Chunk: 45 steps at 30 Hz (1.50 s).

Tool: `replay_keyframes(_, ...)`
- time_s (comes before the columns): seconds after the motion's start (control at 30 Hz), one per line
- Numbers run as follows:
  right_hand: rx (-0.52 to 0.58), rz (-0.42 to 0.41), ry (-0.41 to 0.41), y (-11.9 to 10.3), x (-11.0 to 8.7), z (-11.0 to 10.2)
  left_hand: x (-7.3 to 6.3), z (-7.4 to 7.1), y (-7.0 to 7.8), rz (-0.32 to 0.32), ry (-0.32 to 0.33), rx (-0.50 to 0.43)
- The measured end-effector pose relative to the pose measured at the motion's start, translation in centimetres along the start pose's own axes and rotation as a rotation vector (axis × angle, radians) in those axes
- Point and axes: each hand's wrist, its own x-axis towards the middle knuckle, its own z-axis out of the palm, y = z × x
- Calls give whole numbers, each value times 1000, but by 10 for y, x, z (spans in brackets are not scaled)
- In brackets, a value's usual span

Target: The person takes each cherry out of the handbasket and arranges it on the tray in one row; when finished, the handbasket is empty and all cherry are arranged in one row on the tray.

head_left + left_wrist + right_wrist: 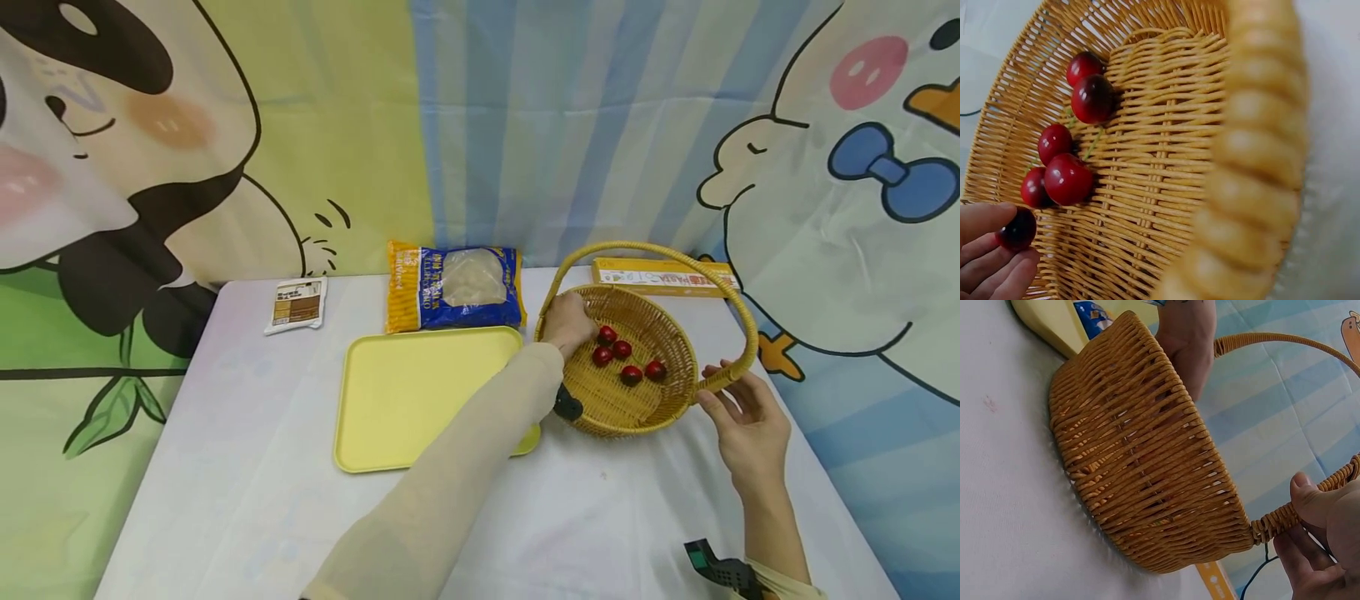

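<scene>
Cherries lie in a round wicker basket (611, 410) on a white tablecloth (247, 467), and both of the person's hands are at it. The left hand (570, 321) reaches in over the left side, beneath the arching handle (660, 248); in the left wrist view its thumb and fingers pinch one dark red cherry (1018, 228) near the basket wall, with a narrow gap that the fruit fills. Five more cherries (602, 356) rest on the woven bottom, three grouped near the left hand and two side by side farther right, as the head view shows them. Thin green stems (1092, 145) show among them.

At the other side, the right hand (750, 421) holds the foot of the handle, just where it joins the rim, thumb on one side and fingers on the other.

A yellow rectangular tray (405, 400) lies to the left of the basket, partly covered by the beige left sleeve (442, 492) crossing over it. Just behind the tray sits a blue and yellow plastic bag (456, 287) with a clear window; its contents are hard to make out. A small white and brown packet (297, 305) lies farther left, and a long yellow-orange box (660, 282) lies behind the basket. A cartoon-printed curtain (525, 125) hangs along the back.
</scene>
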Motion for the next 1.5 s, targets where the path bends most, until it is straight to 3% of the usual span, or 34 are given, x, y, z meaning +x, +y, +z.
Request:
replay_keyframes(0.27, 26, 3, 11, 1, -2, -1, -18, -3, 7, 50, -19, -87)
replay_keyframes(0.5, 36, -38, -1, 2, -2, -1, -30, -15, 3, 171, -95, -121)
replay_keyframes(0.67, 12, -8, 7, 2, -1, 0, -36, -25, -8, 238, -148, -154)
replay_keyframes(0.83, 11, 21, 15, 3, -1, 0, -44, -39, -20, 299, -172, -265)
replay_keyframes(1.07, 47, 1, 15, 5, -2, -2, -56, -57, -36, 353, -219, -421)
replay_keyframes(1.33, 54, -44, -2, 5, -2, -1, -73, -81, -59, 371, -226, -526)
replay_keyframes(1.5, 68, -48, -5, 4, -2, -1, -79, -97, -81, 350, -210, -574)
